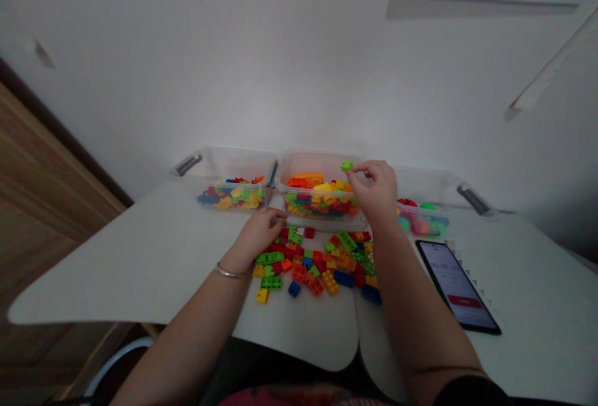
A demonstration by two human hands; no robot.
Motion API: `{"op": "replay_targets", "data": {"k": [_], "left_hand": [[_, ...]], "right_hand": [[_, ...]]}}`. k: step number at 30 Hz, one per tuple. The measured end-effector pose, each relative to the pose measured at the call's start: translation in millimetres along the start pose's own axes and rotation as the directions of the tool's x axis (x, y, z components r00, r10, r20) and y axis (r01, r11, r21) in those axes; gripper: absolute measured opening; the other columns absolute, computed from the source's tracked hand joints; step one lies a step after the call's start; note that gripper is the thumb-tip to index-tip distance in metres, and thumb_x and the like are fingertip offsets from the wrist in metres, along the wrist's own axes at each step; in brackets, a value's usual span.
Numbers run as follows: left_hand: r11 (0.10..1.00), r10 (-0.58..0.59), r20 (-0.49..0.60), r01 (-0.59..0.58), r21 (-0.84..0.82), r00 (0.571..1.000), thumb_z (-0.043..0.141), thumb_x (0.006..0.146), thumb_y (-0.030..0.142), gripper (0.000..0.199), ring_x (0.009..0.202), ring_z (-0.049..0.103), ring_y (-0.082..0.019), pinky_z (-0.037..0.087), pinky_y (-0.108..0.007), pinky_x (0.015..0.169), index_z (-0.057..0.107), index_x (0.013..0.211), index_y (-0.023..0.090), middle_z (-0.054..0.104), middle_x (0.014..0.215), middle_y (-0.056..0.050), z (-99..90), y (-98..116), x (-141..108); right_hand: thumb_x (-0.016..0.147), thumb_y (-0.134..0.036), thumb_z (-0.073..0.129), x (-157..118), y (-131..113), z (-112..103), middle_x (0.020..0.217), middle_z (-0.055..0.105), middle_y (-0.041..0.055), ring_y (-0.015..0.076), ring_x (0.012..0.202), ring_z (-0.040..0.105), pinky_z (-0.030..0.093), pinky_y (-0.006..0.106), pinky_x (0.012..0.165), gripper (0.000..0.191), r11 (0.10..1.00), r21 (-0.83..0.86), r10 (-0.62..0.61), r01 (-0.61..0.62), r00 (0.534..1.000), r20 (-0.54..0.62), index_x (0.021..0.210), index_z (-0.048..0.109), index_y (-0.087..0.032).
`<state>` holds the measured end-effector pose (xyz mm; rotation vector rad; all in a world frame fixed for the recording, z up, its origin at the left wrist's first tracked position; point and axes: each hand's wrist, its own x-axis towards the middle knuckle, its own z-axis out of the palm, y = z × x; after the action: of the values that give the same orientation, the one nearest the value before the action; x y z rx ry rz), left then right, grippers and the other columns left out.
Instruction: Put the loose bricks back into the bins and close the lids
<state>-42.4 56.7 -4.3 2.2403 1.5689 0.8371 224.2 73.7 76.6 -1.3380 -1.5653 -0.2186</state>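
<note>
My right hand (pixel 376 191) is closed in a pinch on a light green toy brick (pixel 347 165), raised over the right part of the middle clear plastic box (pixel 322 225). Orange, yellow, red and green bricks fill much of that box. My left hand (pixel 259 235) rests at the back left edge of a loose pile of toy bricks (pixel 329 281) on the table, just in front of the boxes. Its thumb and forefinger are apart, and nothing shows between them; the other fingers are partly hidden. The pile mixes red, green, orange, yellow and blue bricks.
Another clear box (pixel 233 185) with bricks stands at the left. At the right, a third clear box (pixel 446 210) holds round colourful pieces. A phone (pixel 458 287) lies on the white table (pixel 154 256) beside my right forearm. Behind the boxes rises a white wall (pixel 280 70).
</note>
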Motion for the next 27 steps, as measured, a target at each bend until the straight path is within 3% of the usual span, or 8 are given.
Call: {"op": "replay_targets", "data": {"k": [5,16,19,22,25,27], "left_hand": [[1.000,0.000,-0.001,0.000,-0.002,1.000,0.052,0.085,0.026,0.027,0.100,0.066,-0.023,0.051,-0.039,0.098,0.074,0.099,0.017,0.072,0.102,-0.010,1.0,-1.6,0.7],[1.000,-0.009,0.011,0.009,-0.006,1.000,0.052,0.086,0.027,0.028,0.101,0.066,-0.023,0.050,-0.039,0.099,0.074,0.100,0.016,0.071,0.103,-0.010,1.5,-2.0,0.4],[1.000,-0.013,0.021,0.013,-0.002,1.000,0.051,0.086,0.027,0.029,0.102,0.065,-0.024,0.050,-0.039,0.099,0.074,0.101,0.016,0.070,0.104,-0.011,0.2,-0.7,0.2],[1.000,-0.018,0.025,0.019,0.000,1.000,0.051,0.087,0.027,0.029,0.102,0.065,-0.024,0.051,-0.039,0.099,0.074,0.101,0.016,0.070,0.104,-0.011,-0.7,0.3,-0.1],[1.000,-0.020,0.028,0.020,0.006,0.999,0.051,0.087,0.028,0.030,0.101,0.066,-0.024,0.051,-0.038,0.098,0.074,0.101,0.016,0.070,0.104,-0.011,-1.0,0.7,-0.3],[1.000,-0.015,0.020,0.015,0.010,1.000,0.051,0.087,0.028,0.029,0.100,0.066,-0.024,0.051,-0.037,0.097,0.074,0.101,0.016,0.070,0.103,-0.011,-0.8,0.7,-0.2]], "right_hand": [[0.087,-0.035,0.058,-5.4,-9.2,1.8,0.104,0.067,0.0088,0.0254,0.100,0.057,0.041,0.040,0.094,0.019,0.991,-0.123,0.072,-0.054,0.986,0.148,0.084,0.073,-0.022],[0.088,-0.034,0.057,-5.2,-10.8,-0.5,0.107,0.069,0.0085,0.0268,0.102,0.058,0.038,0.043,0.094,0.021,0.982,-0.179,0.108,-0.067,0.968,0.228,0.090,0.075,-0.022],[0.088,-0.033,0.058,-3.7,-13.6,-6.9,0.102,0.069,0.0084,0.0255,0.097,0.059,0.040,0.041,0.092,0.020,0.991,-0.127,0.078,-0.052,0.975,0.208,0.088,0.074,-0.022],[0.087,-0.030,0.059,-3.3,-22.1,-19.6,0.097,0.069,0.0081,0.0225,0.088,0.060,0.044,0.037,0.088,0.017,0.999,-0.013,-0.034,0.037,0.983,0.183,0.085,0.072,-0.020],[0.088,-0.028,0.059,-6.9,-36.6,-32.8,0.090,0.070,0.0062,0.0185,0.080,0.060,0.045,0.031,0.077,0.016,0.985,0.099,-0.167,0.142,0.932,0.322,0.087,0.072,-0.020],[0.088,-0.029,0.060,-11.9,-47.2,-36.7,0.087,0.072,0.0035,0.0164,0.077,0.062,0.045,0.028,0.071,0.016,0.982,0.103,-0.188,0.158,0.839,0.510,0.093,0.074,-0.022]]}}
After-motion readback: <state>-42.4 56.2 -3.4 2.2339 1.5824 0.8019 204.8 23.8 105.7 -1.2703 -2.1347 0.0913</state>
